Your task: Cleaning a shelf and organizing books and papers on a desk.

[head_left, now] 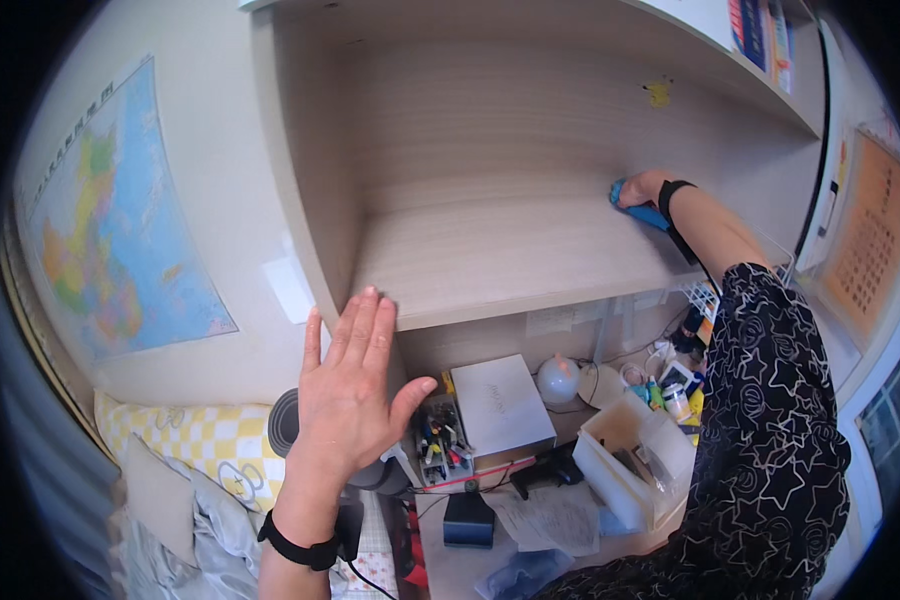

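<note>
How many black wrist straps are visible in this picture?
2: one black band-shaped strap below the person's open left hand, another black strap behind the right hand, which holds a crumpled blue cloth.

cloth [648, 214] probably on shelf [490, 250], right | box [500, 405] below shelf | map [135, 230] left

A pale wood-grain shelf [480, 252] spans the upper middle of the frame, a blue cloth [648, 214] at its right side. Below, at lower centre, the pale counter [444, 562] carries a small dark box [468, 524], printed papers [550, 522] (a little rumpled) and, towards the lower right, an open white bin [604, 482].
</note>
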